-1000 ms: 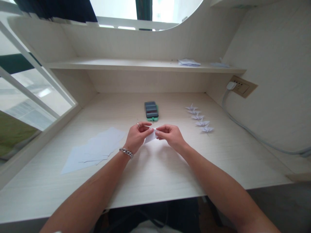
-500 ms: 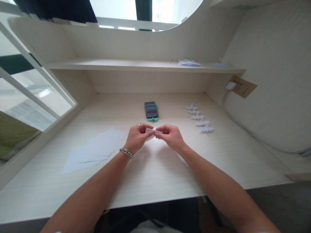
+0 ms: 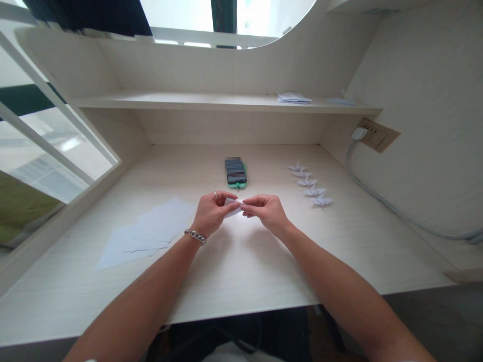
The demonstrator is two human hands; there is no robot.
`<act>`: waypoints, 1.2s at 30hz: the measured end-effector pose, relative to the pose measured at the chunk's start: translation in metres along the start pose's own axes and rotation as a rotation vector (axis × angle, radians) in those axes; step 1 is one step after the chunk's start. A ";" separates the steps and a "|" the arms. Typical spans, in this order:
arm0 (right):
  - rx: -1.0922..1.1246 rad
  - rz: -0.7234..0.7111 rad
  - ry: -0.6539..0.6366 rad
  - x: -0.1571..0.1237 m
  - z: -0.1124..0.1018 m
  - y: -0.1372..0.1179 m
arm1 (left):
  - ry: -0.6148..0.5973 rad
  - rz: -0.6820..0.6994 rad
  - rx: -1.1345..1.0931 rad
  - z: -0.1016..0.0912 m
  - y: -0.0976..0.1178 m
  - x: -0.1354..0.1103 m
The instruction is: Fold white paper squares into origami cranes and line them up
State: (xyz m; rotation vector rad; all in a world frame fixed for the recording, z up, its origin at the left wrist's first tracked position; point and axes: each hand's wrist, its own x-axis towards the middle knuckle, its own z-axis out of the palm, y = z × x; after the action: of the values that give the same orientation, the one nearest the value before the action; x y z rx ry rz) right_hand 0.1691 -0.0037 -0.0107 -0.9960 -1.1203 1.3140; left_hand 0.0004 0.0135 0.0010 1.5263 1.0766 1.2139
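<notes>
White paper [image 3: 231, 210], one piece, is pinched in the grip of left hand [image 3: 211, 213] and right hand [image 3: 268, 211], near five paper cranes [image 3: 307, 183].

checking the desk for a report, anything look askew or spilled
Only the paper sheets look askew: they overlap unevenly left of the left hand, while the paper cranes form a tidy row. No spill shows.

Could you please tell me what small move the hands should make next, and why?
Perhaps the right hand should pinch a little further along the small white paper, since it holds just one end while the left hand steadies the other.
</notes>
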 end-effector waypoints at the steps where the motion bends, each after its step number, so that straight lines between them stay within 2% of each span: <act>1: 0.004 0.014 -0.008 0.000 0.000 0.000 | -0.002 -0.002 0.005 0.000 0.000 0.000; 5: -0.018 0.037 -0.043 0.001 -0.001 0.003 | -0.025 -0.011 0.052 -0.003 -0.003 0.001; 12: -0.067 -0.010 -0.040 0.001 -0.001 0.005 | -0.041 -0.018 0.088 -0.003 -0.004 0.001; 20: -0.031 -0.006 -0.024 0.000 0.000 0.001 | 0.005 -0.049 0.016 -0.002 0.002 0.000; 30: 0.036 -0.025 -0.033 0.001 0.001 0.005 | -0.014 -0.093 -0.119 -0.003 0.002 0.001; 36: 0.015 -0.041 -0.033 0.000 0.000 0.004 | 0.000 -0.075 -0.090 -0.003 0.003 0.001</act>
State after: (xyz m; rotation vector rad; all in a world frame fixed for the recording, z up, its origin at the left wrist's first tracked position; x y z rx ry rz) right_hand 0.1683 -0.0039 -0.0150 -0.9386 -1.1487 1.3077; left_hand -0.0023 0.0143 0.0046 1.4057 1.0556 1.1950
